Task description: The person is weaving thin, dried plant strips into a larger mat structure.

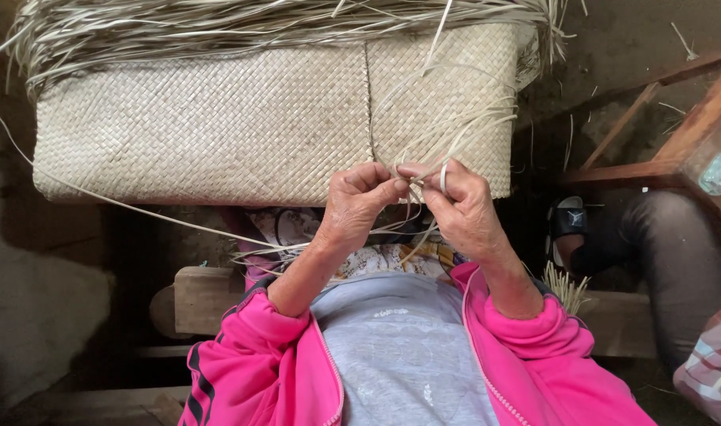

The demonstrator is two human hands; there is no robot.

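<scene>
The loose pale straw strips (423,170) run right between both sets of fingertips, just in front of the bottom edge of the woven mat (218,126). Left hand (359,201) is curled tight, pinching the strips, and right hand (463,207) is pinched shut on them too, one strip looped over a finger.

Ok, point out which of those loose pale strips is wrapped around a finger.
The strip looped around a finger of the right hand, beside the left hand; the other strips arc loosely over the woven mat, unwrapped.
</scene>
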